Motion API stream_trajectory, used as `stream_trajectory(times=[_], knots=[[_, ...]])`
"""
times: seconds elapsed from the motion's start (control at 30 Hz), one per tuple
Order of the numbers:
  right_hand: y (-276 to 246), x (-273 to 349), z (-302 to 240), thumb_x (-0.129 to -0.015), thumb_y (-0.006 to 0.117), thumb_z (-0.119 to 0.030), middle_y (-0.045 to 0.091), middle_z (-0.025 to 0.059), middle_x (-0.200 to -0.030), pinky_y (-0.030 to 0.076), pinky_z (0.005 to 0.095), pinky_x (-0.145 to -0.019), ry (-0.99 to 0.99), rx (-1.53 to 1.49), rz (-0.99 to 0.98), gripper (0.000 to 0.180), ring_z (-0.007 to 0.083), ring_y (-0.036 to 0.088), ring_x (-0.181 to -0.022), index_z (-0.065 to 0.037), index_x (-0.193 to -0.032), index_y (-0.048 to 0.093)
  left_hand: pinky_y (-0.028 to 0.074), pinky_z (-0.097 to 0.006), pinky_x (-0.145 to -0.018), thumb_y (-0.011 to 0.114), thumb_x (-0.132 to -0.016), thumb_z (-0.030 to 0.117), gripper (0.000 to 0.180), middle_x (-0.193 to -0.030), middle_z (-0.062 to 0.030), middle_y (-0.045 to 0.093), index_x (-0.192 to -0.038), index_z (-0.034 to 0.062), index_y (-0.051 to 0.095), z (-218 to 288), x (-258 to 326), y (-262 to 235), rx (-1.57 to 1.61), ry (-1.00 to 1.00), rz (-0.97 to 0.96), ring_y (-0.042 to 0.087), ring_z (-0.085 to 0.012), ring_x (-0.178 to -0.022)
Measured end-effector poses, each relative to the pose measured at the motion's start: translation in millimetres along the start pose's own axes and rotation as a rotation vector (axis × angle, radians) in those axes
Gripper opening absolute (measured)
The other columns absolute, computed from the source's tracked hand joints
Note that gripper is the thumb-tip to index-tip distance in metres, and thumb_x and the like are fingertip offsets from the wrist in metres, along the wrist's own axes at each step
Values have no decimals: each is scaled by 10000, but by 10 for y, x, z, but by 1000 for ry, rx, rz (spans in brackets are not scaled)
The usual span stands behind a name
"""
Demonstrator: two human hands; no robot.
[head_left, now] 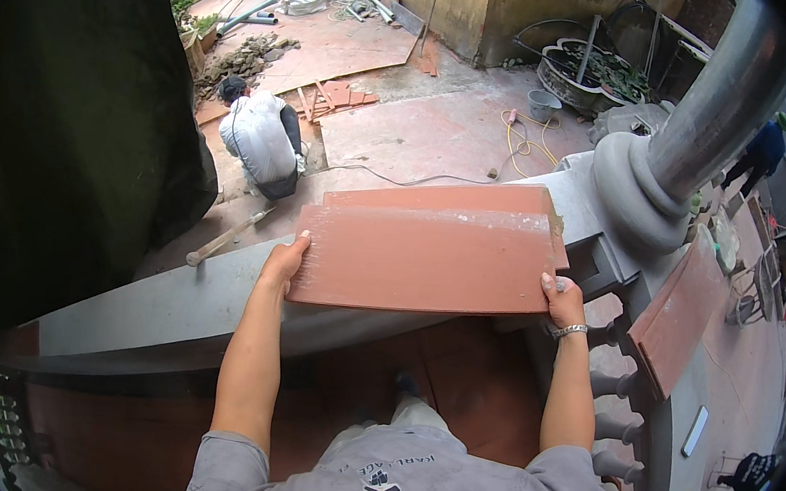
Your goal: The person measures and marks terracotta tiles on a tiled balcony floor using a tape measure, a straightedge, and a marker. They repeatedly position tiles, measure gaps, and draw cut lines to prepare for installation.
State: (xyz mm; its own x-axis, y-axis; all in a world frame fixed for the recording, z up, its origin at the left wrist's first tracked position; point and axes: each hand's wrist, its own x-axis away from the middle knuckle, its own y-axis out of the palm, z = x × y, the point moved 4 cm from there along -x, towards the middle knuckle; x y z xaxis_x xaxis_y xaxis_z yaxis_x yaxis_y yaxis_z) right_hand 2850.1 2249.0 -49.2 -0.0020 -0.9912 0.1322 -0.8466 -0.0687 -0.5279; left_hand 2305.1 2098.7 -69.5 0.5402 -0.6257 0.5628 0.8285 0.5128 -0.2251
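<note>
Grip: both ends clamped. Your left hand (pixel 285 262) is closed on the left short edge of the red tile (pixel 425 264), thumb on the upper face; your right hand (pixel 564 302) is closed on the right end, near its lower corner. The fingers underneath are hidden.

Position: the tile lies directly between your hands, out in front of your body. Long axis runs left to right, hand to hand; broad face turned up toward you.

Key relation: a second tile (pixel 438 193) lies just beyond the held one, long axis nearly parallel, partly covered by it. Its right end shows past the held tile's, so your right hand is the nearer to it. Cannot tell whether the two touch.

Surroundings: pale ledge (pixel 130 298) to the left; column (pixel 720 99) beyond your right hand; more tiles (pixel 681 312) farther right.

Judgement: with support at the ends only, any tilt likely depends on keeping both hands level.
</note>
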Motion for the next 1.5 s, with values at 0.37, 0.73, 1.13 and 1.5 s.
stream_trajectory(times=[0.37, 0.73, 1.13, 1.5], knots=[[-45, 691, -67, -969, 662, -361, 694, 74, -945, 506, 286, -763, -82, -111, -72, 422, 125, 613, -857, 51, -1064, 661, 485, -317, -863, 550, -998, 521, 653, -1043, -130, 699, -1141, -107, 657, -456, 1562, -407, 266, 290, 258, 625, -181, -959], [362, 966, -1281, -859, 747, -533, 590, 43, -1222, 493, 332, -938, -528, -745, -395, 699, 141, 584, -1058, -57, -1317, 517, 280, -447, -1163, 363, -961, 729, 811, -1508, -55, 385, -1528, 151, 311, -2168, 3410, -1382, 1143, 771, 549, 363, -227, -1391], [2228, 2711, -2126, -813, 798, -524, 575, 53, -1219, 427, 355, -983, -637, -597, -1206, 769, 170, 531, -1130, -26, -1324, 511, 364, -462, -1133, 447, -929, 727, 858, -1489, -76, 432, -1515, 115, 309, -4683, 5662, -1124, 1357, 758, 1361, 433, -269, -1365], [3858, 5041, -2581, -732, 834, -597, 595, 17, -1174, 414, 338, -986, -533, -579, -1726, 848, 143, 543, -1098, -49, -1302, 528, 201, -422, -1212, 318, -1001, 671, 820, -1625, -49, 202, -1594, 129, 151, -5285, 7130, -1191, 1148, 745, 1988, 234, -232, -1476]])
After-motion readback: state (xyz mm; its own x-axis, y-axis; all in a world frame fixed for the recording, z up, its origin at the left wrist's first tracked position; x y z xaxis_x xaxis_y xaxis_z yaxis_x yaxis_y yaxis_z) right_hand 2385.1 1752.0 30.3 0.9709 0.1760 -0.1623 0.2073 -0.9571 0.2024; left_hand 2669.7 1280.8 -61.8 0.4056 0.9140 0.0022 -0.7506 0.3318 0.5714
